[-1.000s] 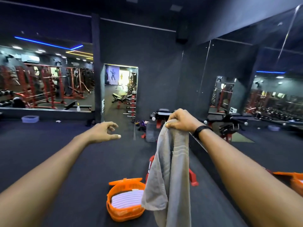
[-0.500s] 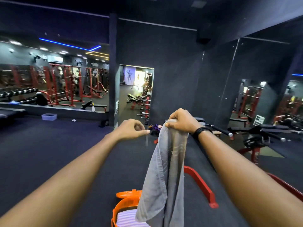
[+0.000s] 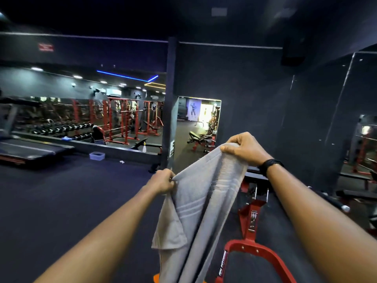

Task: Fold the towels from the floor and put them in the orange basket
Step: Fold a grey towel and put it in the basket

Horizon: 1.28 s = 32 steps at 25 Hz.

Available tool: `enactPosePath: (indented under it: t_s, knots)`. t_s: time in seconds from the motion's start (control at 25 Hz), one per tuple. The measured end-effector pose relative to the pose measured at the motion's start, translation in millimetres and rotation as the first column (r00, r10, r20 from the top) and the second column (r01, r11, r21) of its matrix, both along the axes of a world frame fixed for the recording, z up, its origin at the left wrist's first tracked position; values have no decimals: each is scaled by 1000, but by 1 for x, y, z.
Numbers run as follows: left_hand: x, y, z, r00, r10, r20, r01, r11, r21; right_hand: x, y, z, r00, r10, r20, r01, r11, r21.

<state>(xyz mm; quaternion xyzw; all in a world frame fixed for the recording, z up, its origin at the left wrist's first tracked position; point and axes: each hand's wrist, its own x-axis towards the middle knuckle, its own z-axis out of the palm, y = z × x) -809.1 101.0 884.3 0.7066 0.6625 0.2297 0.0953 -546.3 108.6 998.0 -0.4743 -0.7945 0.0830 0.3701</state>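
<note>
Grey towel (image 3: 201, 203) held up — both hands gripping its top edge

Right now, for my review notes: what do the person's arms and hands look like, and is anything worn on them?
Both forearms are bare as far as the frame shows; no sleeves, gloves or rings are visible. The right hand has a black band around its wrist, looking like a strap or bracelet; no dial is visible. The left hand and its wrist carry nothing.
</note>
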Motion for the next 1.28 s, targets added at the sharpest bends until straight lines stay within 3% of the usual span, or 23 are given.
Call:
enactPosePath:
  t_s: [0.2,0.36,0.52,0.6,0.68,0.8,0.88,0.96,1.04,1.12,1.16,1.2,1.24,1.28]
  knots:
    - [24,54,24,948,-200,249,154,969,192,1,59,-9,978,209,18,-205,972,-113]
    - [41,86,38,952,-230,203,177,952,251,-31,92,-39,916,321,241,-261,932,-250]
    - [29,104,34,945,-268,186,196,922,333,-41,124,-44,909,300,289,-253,949,-191]
    - [9,113,22,953,-259,156,215,943,255,-41,134,-40,920,289,264,-245,952,-186]
    - [-15,124,5,979,-201,11,199,975,100,-40,141,-34,943,270,194,-237,955,-177]
    - [-49,136,-8,994,-63,-90,59,997,-54,-36,149,-23,948,315,31,-298,921,-250]
    - [-67,143,0,998,-24,63,27,999,-40,-34,152,-16,936,348,-48,-343,874,-345]
    - [-79,146,11,934,-117,338,139,989,-42,-34,156,-13,922,373,-100,-376,807,-456]
    - [-81,149,16,830,-191,523,310,939,-150,-35,158,-12,891,394,-225,-444,661,-604]
    - [-75,151,17,781,-205,590,435,856,-279,-39,160,-18,861,369,-350,-503,519,-691]
    - [-68,153,17,786,-157,598,412,854,-318,-41,163,-25,885,314,-343,-465,553,-692]
    - [-60,156,15,799,-53,598,307,892,-331,-45,169,-32,941,193,-279,-332,688,-645]
    - [-54,162,14,778,100,621,127,942,-311,-47,177,-39,978,-28,-208,-84,858,-507]
    - [-50,165,12,696,247,674,-57,955,-291,-47,184,-45,942,-263,-210,180,920,-348]
